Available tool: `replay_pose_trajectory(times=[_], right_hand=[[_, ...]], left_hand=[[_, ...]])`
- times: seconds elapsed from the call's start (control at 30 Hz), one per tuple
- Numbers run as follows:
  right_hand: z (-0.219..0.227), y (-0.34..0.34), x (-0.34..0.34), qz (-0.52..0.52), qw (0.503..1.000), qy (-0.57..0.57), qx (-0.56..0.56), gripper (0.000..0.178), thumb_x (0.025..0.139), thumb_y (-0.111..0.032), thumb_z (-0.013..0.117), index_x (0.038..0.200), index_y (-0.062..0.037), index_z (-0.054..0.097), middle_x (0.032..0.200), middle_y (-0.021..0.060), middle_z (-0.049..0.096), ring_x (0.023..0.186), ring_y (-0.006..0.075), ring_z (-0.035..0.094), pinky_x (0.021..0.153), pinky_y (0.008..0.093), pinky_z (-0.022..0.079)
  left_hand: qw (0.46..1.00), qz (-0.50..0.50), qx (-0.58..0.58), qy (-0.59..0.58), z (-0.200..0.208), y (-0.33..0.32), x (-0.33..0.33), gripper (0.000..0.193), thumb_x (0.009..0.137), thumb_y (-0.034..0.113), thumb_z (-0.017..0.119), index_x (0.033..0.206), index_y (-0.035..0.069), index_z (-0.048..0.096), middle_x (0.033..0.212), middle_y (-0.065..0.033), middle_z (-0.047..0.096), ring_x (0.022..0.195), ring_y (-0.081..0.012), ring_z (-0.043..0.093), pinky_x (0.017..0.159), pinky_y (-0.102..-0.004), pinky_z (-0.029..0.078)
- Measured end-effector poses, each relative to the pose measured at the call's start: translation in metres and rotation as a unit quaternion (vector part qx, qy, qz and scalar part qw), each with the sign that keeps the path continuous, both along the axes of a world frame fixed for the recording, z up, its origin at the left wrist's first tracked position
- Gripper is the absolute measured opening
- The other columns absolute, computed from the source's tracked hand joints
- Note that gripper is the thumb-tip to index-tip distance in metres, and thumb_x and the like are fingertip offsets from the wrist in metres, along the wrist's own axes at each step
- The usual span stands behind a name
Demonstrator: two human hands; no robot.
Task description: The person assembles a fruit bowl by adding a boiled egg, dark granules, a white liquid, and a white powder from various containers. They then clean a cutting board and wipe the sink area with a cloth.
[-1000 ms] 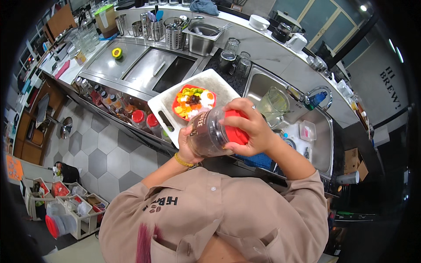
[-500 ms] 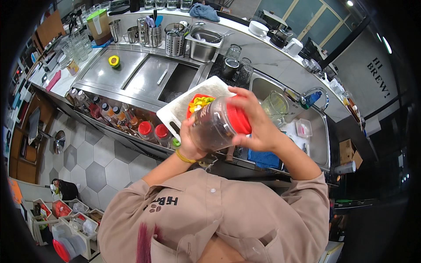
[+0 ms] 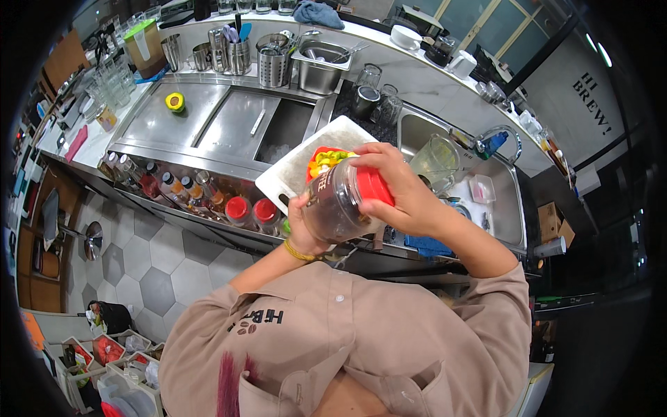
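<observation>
A clear plastic jar (image 3: 332, 203) is held tilted in front of my chest, its lid end toward the right. My left hand (image 3: 304, 226) wraps round the jar's body from the left, a yellow band at the wrist. Over the red screw lid (image 3: 376, 185) my right hand (image 3: 401, 186) is closed, thumb on the near side and fingers on the far side. The lid sits on the jar. Just beyond, a white cutting board (image 3: 283, 170) carries a red container with cut yellow and green pieces (image 3: 326, 162), partly hidden by the jar.
A sink (image 3: 515, 208) with a clear pitcher (image 3: 438, 161) lies to the right. Two red-lidded jars (image 3: 238, 208) stand beside bottles along the counter's near edge. Half an avocado (image 3: 175, 103) rests on the steel top (image 3: 167, 128). A steel pan (image 3: 321, 73) with utensils stands at the back.
My right hand has shifted its grip on the red lid, the thumb now higher across it. The jar has turned slightly between my hands. The whole view has shifted a little.
</observation>
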State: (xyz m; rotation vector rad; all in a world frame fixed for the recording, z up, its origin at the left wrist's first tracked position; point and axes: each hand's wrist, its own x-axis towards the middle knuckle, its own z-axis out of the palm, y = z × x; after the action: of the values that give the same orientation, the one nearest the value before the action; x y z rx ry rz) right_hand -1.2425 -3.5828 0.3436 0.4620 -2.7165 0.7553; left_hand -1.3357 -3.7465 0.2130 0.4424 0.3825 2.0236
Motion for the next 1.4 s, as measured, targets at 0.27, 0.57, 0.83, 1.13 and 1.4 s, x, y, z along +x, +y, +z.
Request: replay_pose_trajectory(times=[0.27,0.57,0.83,1.13,1.4], right_hand=[[-0.004,-0.008,0.006,0.006,0.998,0.066,0.004,0.072,0.078,-0.050,0.074,0.136,-0.0126,0.053,0.132,0.0225,0.045,0.117,0.0422,0.050,0.101,0.0477,0.041],[0.013,-0.020,-0.012,-0.139,0.990,-0.001,-0.031,0.057,0.087,-0.038,0.068,0.131,-0.0056,0.053,0.120,0.0170,0.054,0.116,0.0323,0.055,0.100,0.0410,0.043],[0.029,0.069,-0.057,-0.333,0.933,0.072,-0.117,0.059,0.078,-0.046,0.077,0.123,-0.0109,0.065,0.110,0.0174,0.066,0.105,0.0265,0.064,0.089,0.0376,0.052],[-0.093,0.126,-0.126,-0.398,0.907,0.089,0.104,0.065,0.072,-0.054,0.078,0.122,-0.0144,0.066,0.114,0.0194,0.062,0.105,0.0359,0.064,0.090,0.0463,0.052],[-0.104,0.129,-0.108,-0.367,0.924,-0.008,0.106,0.082,0.084,-0.068,0.060,0.151,-0.0231,0.041,0.156,0.0190,0.035,0.148,0.0378,0.026,0.108,0.0651,0.025]], left_hand=[[0.997,-0.037,0.034,-0.054,0.002,-0.008,0.000,0.086,0.084,0.063,0.043,0.150,0.009,0.034,0.145,-0.0167,0.047,0.129,-0.0333,0.053,0.107,-0.0490,0.046],[0.997,0.030,0.023,-0.072,0.022,0.001,0.004,0.082,0.090,0.063,0.036,0.151,0.009,0.032,0.148,-0.0162,0.044,0.131,-0.0321,0.051,0.110,-0.0468,0.042],[0.853,0.313,-0.188,0.373,-0.006,-0.033,-0.092,0.059,0.108,0.049,0.025,0.136,0.006,0.052,0.136,-0.0142,0.054,0.121,-0.0226,0.052,0.096,-0.0389,0.047],[0.438,0.311,-0.449,0.714,-0.152,-0.072,-0.021,0.032,0.070,0.012,0.071,0.101,0.007,0.067,0.108,-0.0128,0.064,0.111,-0.0323,0.054,0.087,-0.0452,0.043],[0.196,0.021,-0.532,0.823,-0.169,-0.030,-0.033,0.065,0.080,0.032,0.066,0.141,0.016,0.052,0.150,-0.0072,0.046,0.139,-0.0280,0.036,0.103,-0.0605,0.028]])
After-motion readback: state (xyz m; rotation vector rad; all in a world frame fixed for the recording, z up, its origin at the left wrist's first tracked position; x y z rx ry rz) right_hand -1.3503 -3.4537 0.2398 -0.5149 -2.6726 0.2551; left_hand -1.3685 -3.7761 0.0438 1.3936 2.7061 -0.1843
